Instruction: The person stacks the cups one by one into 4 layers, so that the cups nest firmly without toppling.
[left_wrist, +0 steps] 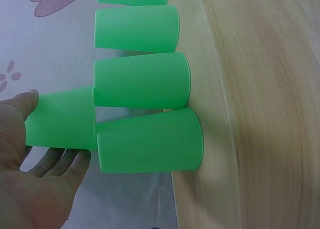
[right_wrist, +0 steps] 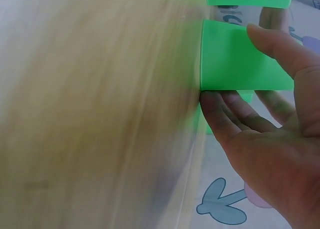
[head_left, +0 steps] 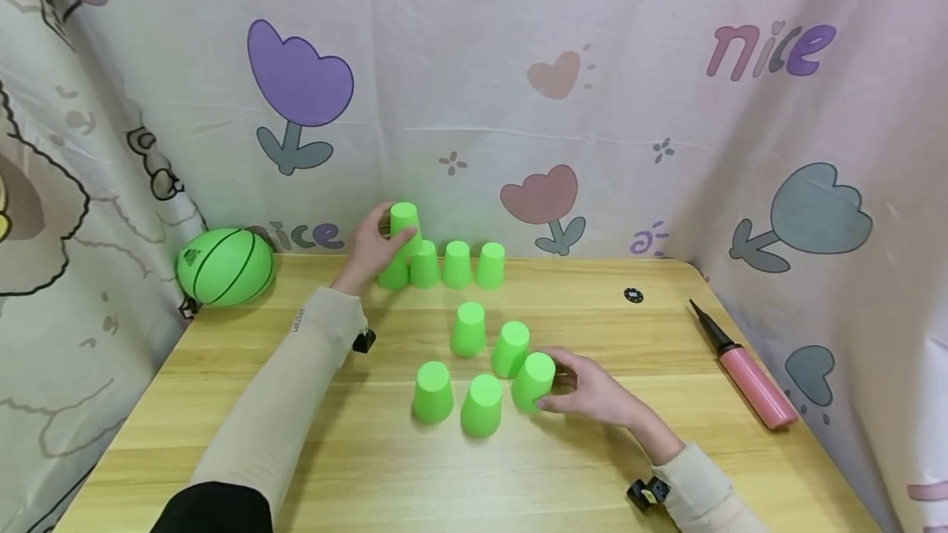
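**Mia:** See the top cup (head_left: 404, 220)? It's green and upside down, and it sits on two cups of the back row (head_left: 441, 265), right by the flowery curtain (head_left: 518, 105). The left hand (head_left: 370, 247) has its thumb and fingers (left_wrist: 60, 161) curled round it.

**Ben:** It only sits on the edges of the two cups under it. If the hand lets go with the cup a bit to one side, I think it will tip and fall. It could knock the row down too.

**Mia:** And the other hand?

**Ben:** The right hand (head_left: 592, 391) holds a cup down at the front (head_left: 533, 381). Thumb on one side, fingers (right_wrist: 227, 111) on the other. That cup leans over, and I can't tell if its rim is on the bench (head_left: 296, 451) or just off it.

**Mia:** There are four more loose cups (head_left: 474, 373) just beside it. They stand very close.

**Ben:** Yes, so if that hand swings wide, its cup could bump one and send it rolling. Light cups slide easily on smooth wood.

**Mia:** Both hands are busy at once. That's tricky. Looking at one cup may make the other hand wobble.

**Ben:** The green ball (head_left: 225, 266) and the pink pump (head_left: 748, 377) are well away, so they won't get in the way.
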`<move>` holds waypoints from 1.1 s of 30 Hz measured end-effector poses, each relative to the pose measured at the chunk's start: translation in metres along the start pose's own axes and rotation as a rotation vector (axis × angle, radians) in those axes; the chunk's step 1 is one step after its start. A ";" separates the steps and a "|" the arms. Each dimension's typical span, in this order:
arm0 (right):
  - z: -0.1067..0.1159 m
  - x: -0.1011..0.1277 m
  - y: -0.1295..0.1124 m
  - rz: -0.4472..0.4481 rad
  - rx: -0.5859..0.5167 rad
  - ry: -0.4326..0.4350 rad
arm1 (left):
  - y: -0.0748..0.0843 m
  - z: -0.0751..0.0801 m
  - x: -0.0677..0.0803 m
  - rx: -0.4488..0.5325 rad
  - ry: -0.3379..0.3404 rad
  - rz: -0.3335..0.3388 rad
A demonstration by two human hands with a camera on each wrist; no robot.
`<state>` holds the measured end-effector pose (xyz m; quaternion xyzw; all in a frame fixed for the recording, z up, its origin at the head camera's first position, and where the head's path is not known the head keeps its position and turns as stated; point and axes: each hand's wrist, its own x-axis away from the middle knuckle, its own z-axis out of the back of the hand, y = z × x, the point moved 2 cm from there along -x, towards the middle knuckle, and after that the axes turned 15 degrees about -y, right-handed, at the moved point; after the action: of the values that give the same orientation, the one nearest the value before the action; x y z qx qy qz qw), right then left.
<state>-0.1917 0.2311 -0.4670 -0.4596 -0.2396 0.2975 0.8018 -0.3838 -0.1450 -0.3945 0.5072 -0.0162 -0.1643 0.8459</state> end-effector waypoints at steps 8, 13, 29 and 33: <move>-0.001 -0.002 0.001 0.001 0.003 -0.009 | -0.002 0.002 0.001 0.004 -0.002 0.002; -0.001 -0.002 0.000 -0.002 0.013 -0.010 | -0.001 0.003 0.001 -0.008 -0.006 0.024; 0.011 0.008 -0.004 -0.022 0.071 0.030 | 0.003 0.017 0.013 -0.079 -0.019 0.039; 0.020 0.013 -0.006 -0.024 0.086 0.070 | 0.001 0.020 0.020 -0.075 -0.011 0.029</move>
<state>-0.1937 0.2493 -0.4507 -0.4321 -0.2037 0.2817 0.8321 -0.3690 -0.1672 -0.3870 0.4741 -0.0220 -0.1554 0.8664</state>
